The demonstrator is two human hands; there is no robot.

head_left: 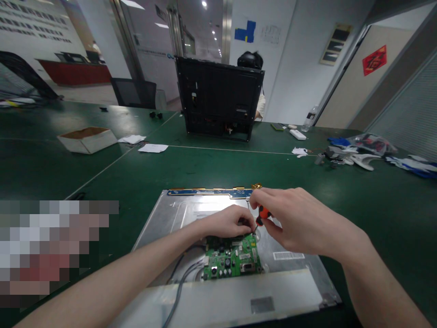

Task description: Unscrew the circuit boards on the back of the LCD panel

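A silver metal display panel (174, 214) lies flat on the green table in front of me. A green circuit board (232, 262) sits on its middle, with grey cables running off toward me. My right hand (293, 223) is closed round an orange-and-black screwdriver (262, 214), its tip pointing down at the board's far edge. My left hand (227, 221) rests at that same edge, fingers curled and pinched by the screwdriver tip; what they pinch is hidden. A blue strip board (205, 192) runs along the panel's far edge.
A black monitor housing (218, 98) stands upright across the table, a person partly hidden behind it. An open cardboard box (87, 139) and white papers (153, 147) lie at the left. Gloves, a water bottle (310, 118) and small parts are scattered at the right.
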